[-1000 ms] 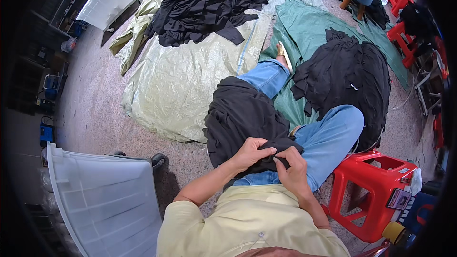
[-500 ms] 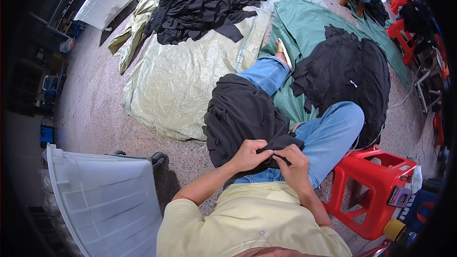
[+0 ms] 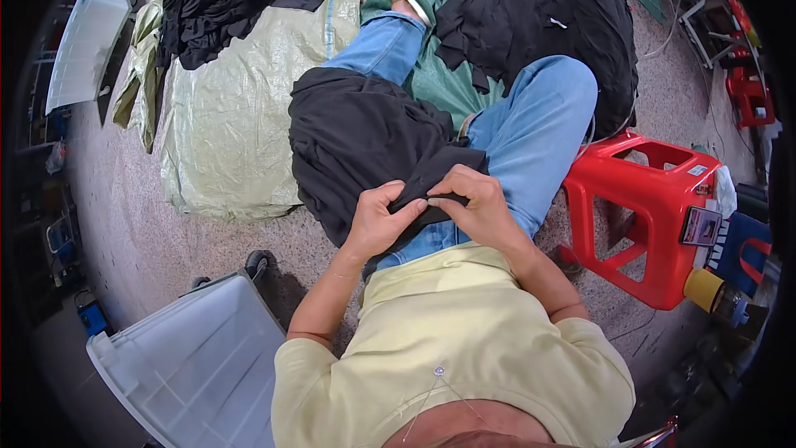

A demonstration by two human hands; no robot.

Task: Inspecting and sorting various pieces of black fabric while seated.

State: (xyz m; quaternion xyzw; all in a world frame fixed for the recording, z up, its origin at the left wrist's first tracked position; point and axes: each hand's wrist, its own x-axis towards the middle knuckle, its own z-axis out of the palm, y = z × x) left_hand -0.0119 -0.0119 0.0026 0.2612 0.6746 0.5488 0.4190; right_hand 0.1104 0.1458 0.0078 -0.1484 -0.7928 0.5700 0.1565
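Observation:
A bunched black cloth [image 3: 361, 129] lies across my lap, draped over the thigh of my blue jeans [image 3: 531, 129]. At its near edge my left hand [image 3: 381, 220] pinches the fabric between thumb and fingers. Close beside it, my right hand [image 3: 479, 206] grips the same edge, with its thumb tip almost touching the left one. Whatever small detail lies between the fingertips is too small to make out. Much of the cloth is folded on itself, so its shape is hidden.
Black fabric heaps lie ahead, one [image 3: 228, 0] on a pale plastic sheet [image 3: 240, 133], another [image 3: 543, 25] beside a green sheet [image 3: 452, 87]. A red stool [image 3: 643, 207] stands to my right, holding a phone [image 3: 701, 226]. White bins stand near left [image 3: 195, 357] and far left [image 3: 87, 46].
The whole view has shifted, so the surroundings sit higher and farther left in the picture. Both hands still pinch the black cloth, with their fingertips close together.

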